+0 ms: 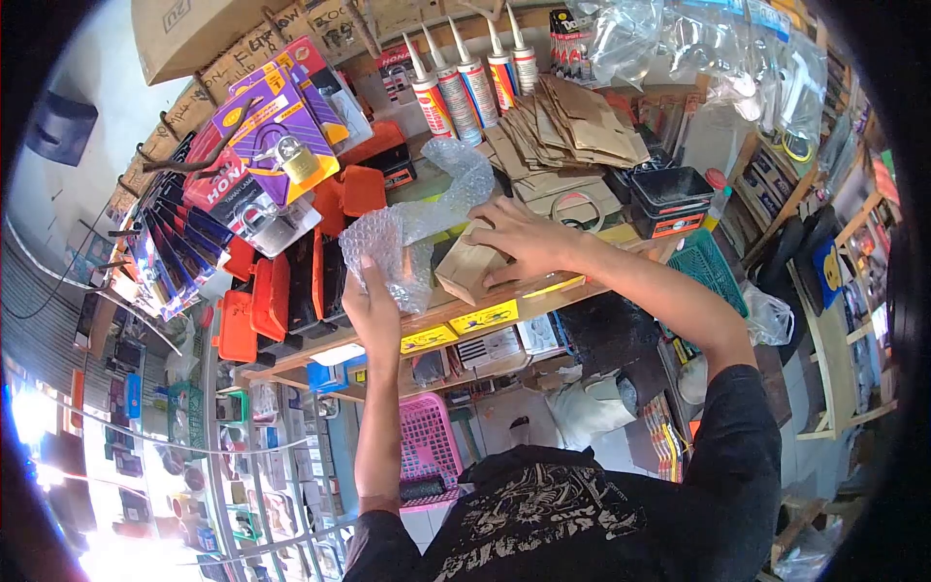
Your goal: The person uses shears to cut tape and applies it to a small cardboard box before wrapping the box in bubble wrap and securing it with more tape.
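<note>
My left hand (pixel 371 308) grips the near end of a clear strip of bubble wrap (pixel 393 247), thumb on top. The strip runs across the shelf and curls up at its far end. My right hand (pixel 529 238) is closed over a small brown box (pixel 467 264), fingers on its top and near side. The box sits tilted near the shelf's front edge, just right of the bubble wrap. Behind my right hand lies a pile of brown paper envelopes (pixel 582 121). Part of the box is hidden under my fingers.
Several sealant tubes (pixel 470 82) stand at the back. Packaged padlocks (pixel 291 160) hang at the left above orange-and-black cases (pixel 272 296). To the right are a black box (pixel 671 194) and a green basket (pixel 708 270). Below stands a pink basket (pixel 429 436).
</note>
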{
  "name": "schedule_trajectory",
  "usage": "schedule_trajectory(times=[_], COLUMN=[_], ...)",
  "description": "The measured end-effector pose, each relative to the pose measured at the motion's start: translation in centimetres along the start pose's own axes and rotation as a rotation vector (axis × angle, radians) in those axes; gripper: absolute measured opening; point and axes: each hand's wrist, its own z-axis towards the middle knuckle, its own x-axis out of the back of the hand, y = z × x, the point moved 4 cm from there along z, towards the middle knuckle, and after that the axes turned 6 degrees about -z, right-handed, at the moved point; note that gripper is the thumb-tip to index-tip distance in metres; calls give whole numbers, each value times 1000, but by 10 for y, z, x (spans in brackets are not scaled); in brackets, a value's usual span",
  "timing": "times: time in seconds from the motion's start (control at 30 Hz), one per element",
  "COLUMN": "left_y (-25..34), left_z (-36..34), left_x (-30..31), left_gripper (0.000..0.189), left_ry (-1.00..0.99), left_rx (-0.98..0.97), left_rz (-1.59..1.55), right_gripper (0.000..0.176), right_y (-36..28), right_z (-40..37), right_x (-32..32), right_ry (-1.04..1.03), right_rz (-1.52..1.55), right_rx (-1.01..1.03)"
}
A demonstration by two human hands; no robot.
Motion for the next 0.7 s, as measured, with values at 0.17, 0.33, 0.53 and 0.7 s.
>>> schedule_trajectory(times=[0.17,0.33,0.53,0.7], left_y=[8,7,3,5], left_z=[2,-1,-7,-13], left_x=[2,2,2,-12], left_gripper=[35,37,31,29], left_ry=[-100,-90,-168,-281], left_rx=[9,-48,-94,-185], left_rz=[93,40,228,246], right_gripper=[68,69,72,74], right_y=[2,-1,-6,-5], right_z=[5,2,-6,-18], right_x=[-1,3,17,31], right_ry=[-27,-122,-204,-175], right_rz=[67,22,-27,83], right_rx=[35,22,-33,-104])
